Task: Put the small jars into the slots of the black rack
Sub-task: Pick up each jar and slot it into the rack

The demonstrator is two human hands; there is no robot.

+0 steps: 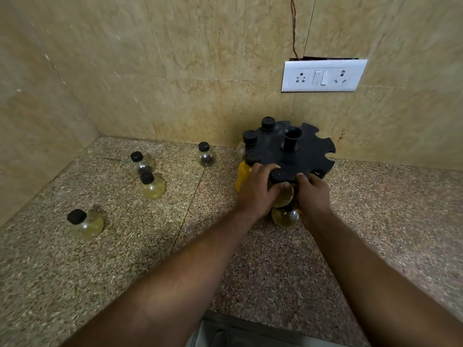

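Hidden: the body of the held jar is mostly covered by both hands; only its black cap and a strip of yellow glass show.
Hidden, lower level: the lower jar sits beneath the held jar, partly behind the wrists; its seat cannot be made out.
Hard to make out: a small dark item at the right near rim of the rack is too small to identify.
Cut off: both forearms run out of the bottom edge.
Left hand: fingers curled over the rack rim and cap, thumb across the held jar's glass; it grips the jar.
Right hand: fingers curled beside the cap at the rim; whether it grips jar or rack cannot be told.
Held jar position: between the hands, at the near rim of the rack, cap level with the top disc.
Rack count: one, against the wall.
Seated jars: three caps on the left rim.
Loose jars: four on the counter, well apart from the hands: back jar, left-back jar, middle jar, near jar.
Socket plate: one.
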